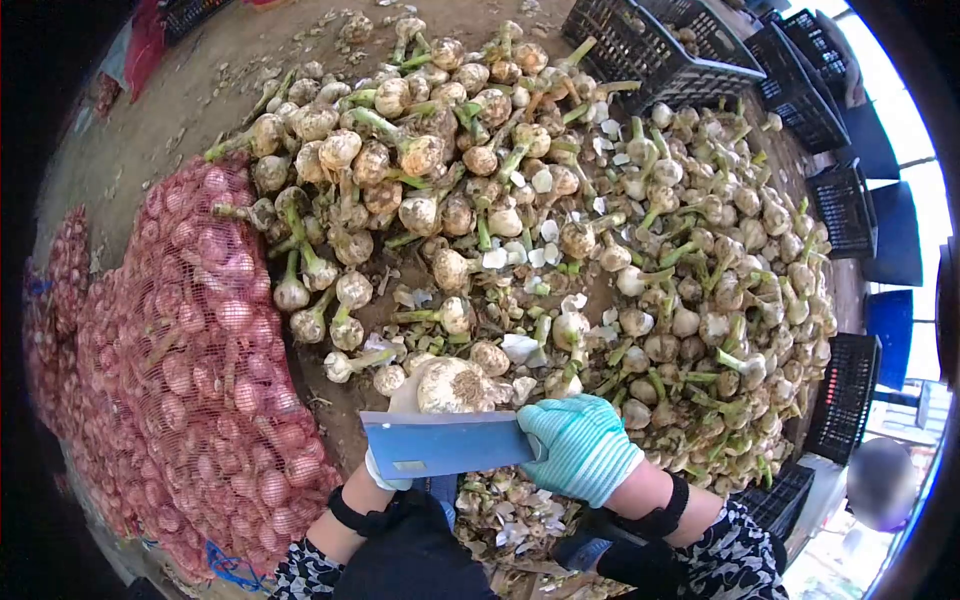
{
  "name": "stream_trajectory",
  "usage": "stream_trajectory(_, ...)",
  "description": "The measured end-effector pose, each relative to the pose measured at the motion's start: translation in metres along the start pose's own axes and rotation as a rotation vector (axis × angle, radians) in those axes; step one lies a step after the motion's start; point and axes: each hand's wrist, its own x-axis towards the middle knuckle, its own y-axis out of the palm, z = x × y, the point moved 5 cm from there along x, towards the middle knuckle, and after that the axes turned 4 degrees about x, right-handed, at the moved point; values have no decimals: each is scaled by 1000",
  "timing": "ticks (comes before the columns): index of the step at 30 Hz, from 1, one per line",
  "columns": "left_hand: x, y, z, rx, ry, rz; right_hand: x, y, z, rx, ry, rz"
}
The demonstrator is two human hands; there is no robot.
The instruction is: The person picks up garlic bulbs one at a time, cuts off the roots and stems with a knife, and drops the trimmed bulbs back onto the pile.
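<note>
My right hand (583, 446), in a teal-and-white striped glove, is closed around the handle end of a cleaver (445, 448). Its broad blue-grey blade lies crosswise in front of my left hand (404, 400). Behind the upper edge of the blade, a large soil-stained garlic bulb (455, 387) sits in the pale-gloved left hand, whose fingers are mostly hidden by the blade. Just beyond the hands are loose garlic bulbs (452, 316), some with green stems. Between my legs lies a heap of trimmings and garlic skins (510, 515).
Red mesh sacks packed with garlic (190, 350) line the left side. Stemmed bulbs are piled ahead (420, 155), with another large heap (740, 270) on the right. Black plastic crates (665, 50) stand at the back and along the right. A blurred person (880, 485) is at far right.
</note>
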Motion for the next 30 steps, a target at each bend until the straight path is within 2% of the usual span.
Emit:
stream_trajectory(3,-2,-6,3,79,0,-9,0,4,2,7,28,60)
stream_trajectory(8,-3,-18,6,209,9,-25,4,11,-3,-15,12,-24)
stream_trajectory(10,-6,-21,6,265,13,-38,6,13,-2,6,28,7)
stream_trajectory(12,-11,-23,7,299,6,-45,8,12,0,-25,-27,-69)
stream_trajectory(14,-16,-14,-4,139,160,73,13,17,-10,-15,-29,-101)
stream_trajectory(15,-20,-17,-6,448,274,29,15,20,-10,-15,-32,-96)
stream_trajectory(19,-25,5,-36,276,259,75,15,25,-12,21,-22,-56)
stream_trajectory(21,-24,6,-34,538,137,8,14,24,-13,30,-25,-53)
stream_trajectory(22,-25,9,-35,538,139,9,13,25,-13,42,-26,-47)
stream_trajectory(24,-27,11,-28,-21,-16,-3,12,28,-16,54,-29,-72)
stream_trajectory(25,-23,6,-21,-20,-11,-4,12,29,-16,68,-32,-95)
stream_trajectory(27,-12,-9,16,-563,-269,40,13,28,-15,68,-41,-105)
stream_trajectory(28,-14,-14,19,-562,-266,40,13,28,-13,72,-43,-115)
stream_trajectory(30,-28,-9,-18,1025,751,-6,16,29,-13,65,-36,-118)
